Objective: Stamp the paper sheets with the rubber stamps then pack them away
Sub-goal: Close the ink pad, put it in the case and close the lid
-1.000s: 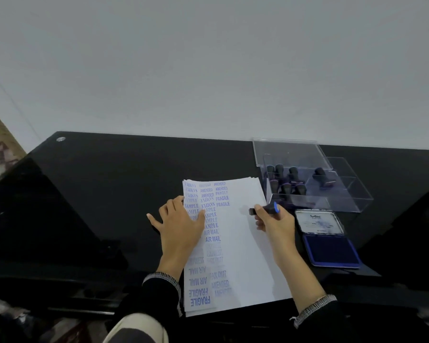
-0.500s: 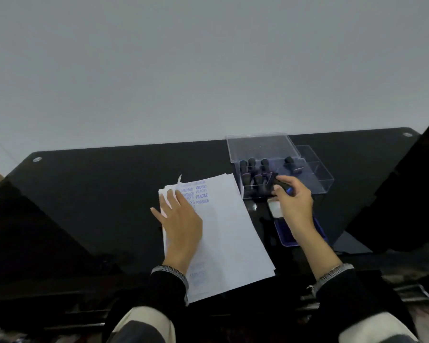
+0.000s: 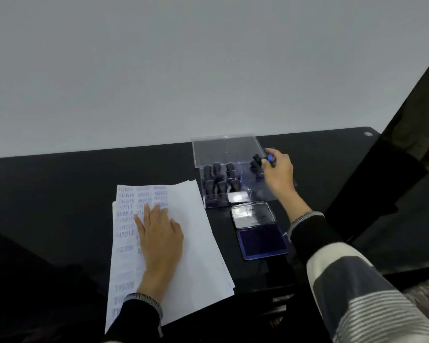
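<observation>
A stack of white paper sheets covered on the left with blue stamped words lies on the black table. My left hand rests flat on the sheets, fingers straight. My right hand grips a dark rubber stamp with a blue end, held over the right part of the clear plastic box. Several dark stamps stand upright in the box's left part. An open ink pad with a blue cushion and a silver lid lies just in front of the box.
A grey wall rises behind the table's far edge. A dark panel stands at the far right beside the table corner. The table's near edge runs just under the paper's lower end.
My right hand has carried the stamp from above the paper rightward and away, to over the box's right part. My left hand has stayed on the sheets. The view has swung to the right.
</observation>
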`<state>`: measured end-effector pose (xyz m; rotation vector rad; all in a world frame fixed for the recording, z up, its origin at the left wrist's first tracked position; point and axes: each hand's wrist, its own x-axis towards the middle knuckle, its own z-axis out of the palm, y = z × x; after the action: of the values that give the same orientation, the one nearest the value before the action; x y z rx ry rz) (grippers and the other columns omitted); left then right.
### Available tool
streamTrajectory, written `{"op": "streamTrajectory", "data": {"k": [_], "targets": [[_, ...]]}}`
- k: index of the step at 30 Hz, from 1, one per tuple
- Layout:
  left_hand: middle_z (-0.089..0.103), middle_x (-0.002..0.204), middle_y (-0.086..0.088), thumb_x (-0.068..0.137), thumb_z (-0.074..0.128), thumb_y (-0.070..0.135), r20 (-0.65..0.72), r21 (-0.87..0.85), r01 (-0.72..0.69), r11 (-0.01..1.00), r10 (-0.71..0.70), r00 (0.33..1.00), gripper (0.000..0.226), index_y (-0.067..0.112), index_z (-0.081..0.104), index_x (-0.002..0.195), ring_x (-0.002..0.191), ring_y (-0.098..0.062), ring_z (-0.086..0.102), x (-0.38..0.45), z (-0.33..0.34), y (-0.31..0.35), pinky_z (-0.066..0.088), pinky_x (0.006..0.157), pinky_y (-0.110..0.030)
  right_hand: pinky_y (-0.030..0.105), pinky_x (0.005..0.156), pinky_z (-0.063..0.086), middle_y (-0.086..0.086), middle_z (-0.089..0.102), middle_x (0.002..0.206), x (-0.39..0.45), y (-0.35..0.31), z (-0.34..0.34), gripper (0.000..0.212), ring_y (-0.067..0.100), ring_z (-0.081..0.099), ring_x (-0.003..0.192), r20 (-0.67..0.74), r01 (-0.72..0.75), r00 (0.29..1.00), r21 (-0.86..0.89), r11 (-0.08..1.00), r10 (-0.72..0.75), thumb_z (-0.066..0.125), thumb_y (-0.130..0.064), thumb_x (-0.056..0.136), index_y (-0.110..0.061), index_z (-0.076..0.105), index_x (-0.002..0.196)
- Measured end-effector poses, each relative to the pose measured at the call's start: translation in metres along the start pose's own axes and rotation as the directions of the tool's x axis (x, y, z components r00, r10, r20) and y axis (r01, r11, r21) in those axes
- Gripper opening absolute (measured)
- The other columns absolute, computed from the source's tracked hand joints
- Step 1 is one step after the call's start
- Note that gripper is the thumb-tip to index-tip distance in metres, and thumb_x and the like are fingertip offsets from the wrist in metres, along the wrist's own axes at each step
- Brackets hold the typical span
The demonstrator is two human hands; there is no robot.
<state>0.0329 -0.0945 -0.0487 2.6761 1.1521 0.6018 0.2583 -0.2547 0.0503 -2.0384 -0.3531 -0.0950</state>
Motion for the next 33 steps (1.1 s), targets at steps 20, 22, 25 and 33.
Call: {"op": "streamTrajectory", "data": {"k": [20, 22, 25, 33], "targets": [[0.055, 0.122, 0.000, 0.092, 0.053, 0.021, -0.033, -0.234, 0.085, 0.968, -0.096, 0.995, 0.028, 0.014, 0.053, 0.120, 0.115, -0.017, 0.049, 0.000, -0.005, 0.006, 0.036, 0.107, -0.037, 0.044, 0.104, 0.041, 0.014, 0.061, 0.125, 0.063, 0.010, 0.043, 0.032, 0.034, 0.052, 0.119, 0.328, 0.062, 0.941, -0.418, 0.906, 0.087, 0.058, -0.012, 0.088, -0.012, 0.064, 0.120], [0.055, 0.121, 0.000, 0.092, 0.052, 0.021, -0.036, -0.225, 0.085, 0.971, -0.095, 0.995, 0.028, 0.014, 0.053, 0.119, 0.114, -0.017, 0.049, 0.000, -0.005, 0.006, 0.036, 0.107, -0.036, 0.044, 0.102, 0.041, 0.016, 0.062, 0.120, 0.059, 0.010, 0.044, 0.027, 0.036, 0.054, 0.114, 0.278, 0.039, 0.955, -0.463, 0.886, 0.103, 0.059, -0.010, 0.087, -0.010, 0.066, 0.113], [0.057, 0.115, 0.000, 0.092, 0.054, 0.017, -0.047, -0.192, 0.047, 0.980, -0.057, 0.997, 0.020, 0.014, 0.059, 0.111, 0.108, -0.019, 0.050, 0.000, -0.007, 0.006, 0.040, 0.097, -0.034, 0.046, 0.095, 0.046, 0.018, 0.066, 0.108, 0.053, 0.006, 0.044, 0.016, 0.037, 0.060, 0.102, 0.235, 0.039, 0.968, -0.478, 0.877, 0.085, 0.060, -0.013, 0.088, -0.006, 0.070, 0.099], [0.064, 0.106, 0.000, 0.092, 0.052, 0.004, 0.055, -0.008, -0.149, 0.989, 0.150, 0.987, 0.024, 0.016, 0.065, 0.107, 0.093, -0.022, 0.056, 0.001, -0.017, 0.014, 0.041, 0.081, -0.035, 0.030, 0.082, 0.053, 0.007, 0.069, 0.098, -0.005, 0.006, 0.004, 0.017, 0.018, 0.063, 0.090, 0.027, 0.069, 0.997, -0.156, 0.985, -0.066, 0.056, -0.008, 0.091, -0.010, 0.070, 0.100]]}}
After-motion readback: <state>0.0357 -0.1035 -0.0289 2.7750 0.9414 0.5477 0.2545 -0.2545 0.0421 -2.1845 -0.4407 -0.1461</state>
